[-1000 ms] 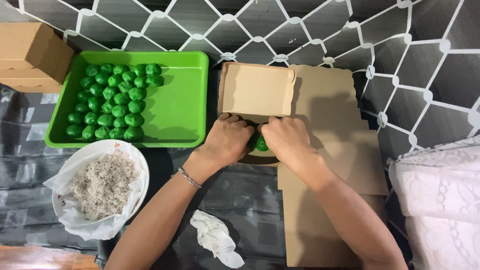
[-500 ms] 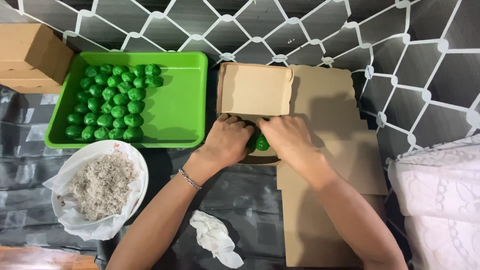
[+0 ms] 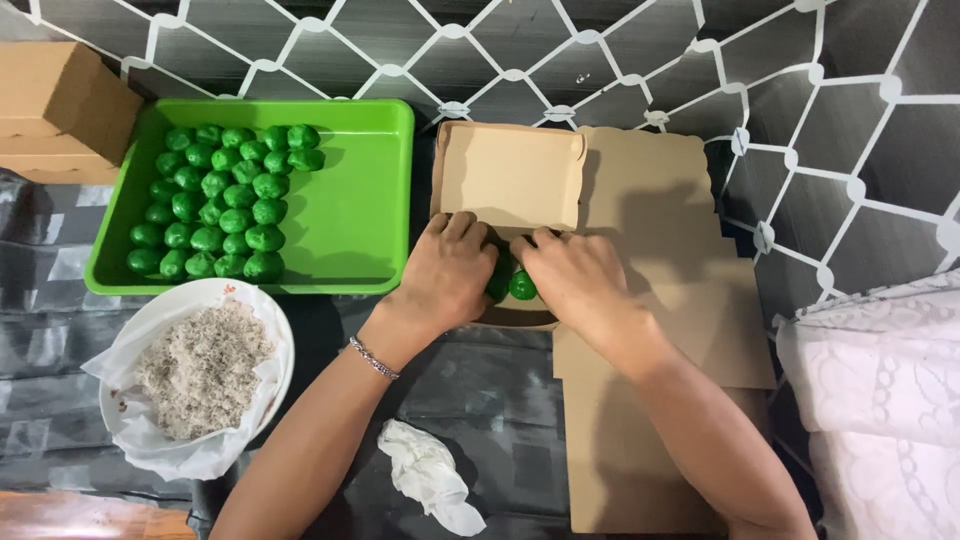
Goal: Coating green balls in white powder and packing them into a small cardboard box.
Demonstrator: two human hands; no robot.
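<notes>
Left hand (image 3: 448, 272) and right hand (image 3: 572, 282) rest palm-down, fingers curled over green balls (image 3: 521, 286) inside open cardboard box (image 3: 508, 175); actual grip cannot be told. Green tray (image 3: 355, 215) holds more; bowl (image 3: 262, 302) contains grated coconut (image 3: 203, 367).

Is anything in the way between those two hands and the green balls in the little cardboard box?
Nothing visible. The left hand and right hand already rest on the green balls inside the open cardboard box; its lid stands open behind them.
</notes>
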